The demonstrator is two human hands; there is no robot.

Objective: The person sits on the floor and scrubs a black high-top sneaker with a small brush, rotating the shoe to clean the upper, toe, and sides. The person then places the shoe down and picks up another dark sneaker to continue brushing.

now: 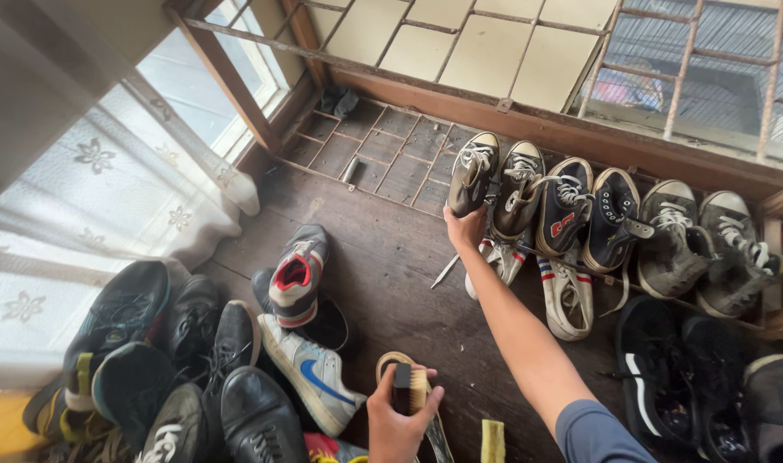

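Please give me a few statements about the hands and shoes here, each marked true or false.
1. The right hand grips a grey high-top sneaker at the left end of the row by the wall. True.
2. The left hand is empty. False: it holds a brush.
3. A white curtain hangs on the left. True.
4. The white sneaker with a blue mark stands in the row by the wall. False: it lies in the pile on the wooden floor, near the left hand.
5. The row's shoes lie flat on their soles. False: they lean toe-up against the wall.
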